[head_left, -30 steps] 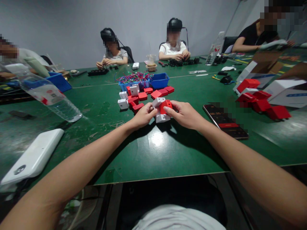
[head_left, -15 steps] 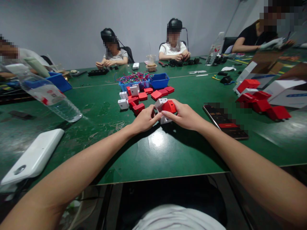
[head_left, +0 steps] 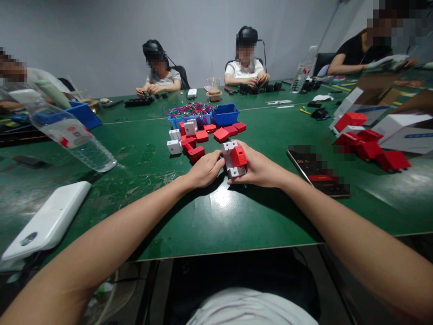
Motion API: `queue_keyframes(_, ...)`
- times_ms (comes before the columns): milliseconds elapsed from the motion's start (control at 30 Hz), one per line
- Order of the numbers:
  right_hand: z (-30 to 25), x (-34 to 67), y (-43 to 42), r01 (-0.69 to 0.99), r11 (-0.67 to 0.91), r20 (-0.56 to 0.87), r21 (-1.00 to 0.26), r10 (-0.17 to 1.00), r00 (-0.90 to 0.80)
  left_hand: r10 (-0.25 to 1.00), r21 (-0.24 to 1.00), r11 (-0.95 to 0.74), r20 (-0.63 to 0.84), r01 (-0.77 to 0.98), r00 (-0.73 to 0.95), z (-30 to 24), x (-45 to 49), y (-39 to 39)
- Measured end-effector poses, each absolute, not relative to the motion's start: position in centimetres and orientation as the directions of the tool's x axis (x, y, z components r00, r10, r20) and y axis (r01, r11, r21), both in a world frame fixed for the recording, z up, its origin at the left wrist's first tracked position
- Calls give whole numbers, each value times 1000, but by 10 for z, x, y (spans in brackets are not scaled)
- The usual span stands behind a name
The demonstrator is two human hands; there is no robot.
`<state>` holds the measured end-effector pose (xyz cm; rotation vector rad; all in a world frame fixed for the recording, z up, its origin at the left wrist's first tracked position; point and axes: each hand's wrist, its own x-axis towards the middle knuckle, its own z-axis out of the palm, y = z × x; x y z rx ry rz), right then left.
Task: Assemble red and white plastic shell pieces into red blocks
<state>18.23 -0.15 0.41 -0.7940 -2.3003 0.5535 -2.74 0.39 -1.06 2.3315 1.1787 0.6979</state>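
A small white block with a red cap (head_left: 235, 159) stands upright between my hands over the green table (head_left: 216, 212). My right hand (head_left: 259, 170) is closed around its right side and base. My left hand (head_left: 204, 170) has its fingers curled, and the fingertips press against the block's left side. Just beyond lie loose red pieces (head_left: 209, 135) and white blocks (head_left: 175, 146), in front of two blue bins (head_left: 225, 115), one with coloured wires (head_left: 191, 109).
A phone (head_left: 318, 171) lies to the right of my hands, with red boxes (head_left: 368, 144) and white cartons (head_left: 406, 131) further right. A water bottle (head_left: 64, 131) and a white power bank (head_left: 47, 221) are at left. Other people sit around the table's far sides.
The block has been turned upright, with the red cap now facing me, and drawn slightly right. My hands have closed in on it.
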Motion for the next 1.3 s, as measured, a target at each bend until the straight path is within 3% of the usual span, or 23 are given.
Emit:
queue_keyframes(167, 3, 178, -5, 442, 686, 407, -577, 712, -573, 824, 684, -542, 317, 489, 469, -11, -30, 3)
queue_keyframes(333, 0, 175, -5, 529, 617, 353, -583, 779, -518, 701, 553, -697, 392, 456, 595, -11, -30, 1)
queue_keyframes(533, 8, 185, -1, 476, 676, 286, -563, 699, -655, 796, 479, -603, 312, 638, 518, -15, -26, 2)
queue_keyframes(633, 15, 192, 0, 444, 713, 237, -542, 637, -733, 811, 470, -585, 318, 661, 491, -15, -26, 3)
queue_keyframes(833, 15, 201, 5, 522, 728, 185, -445, 644, -742, 834, 508, -552, 314, 662, 454, -11, -26, 3)
queue_keyframes(1300, -24, 183, 44, 739, 613, 361, -279, 780, -511, 786, 422, -618, 309, 663, 536, -7, -27, 5)
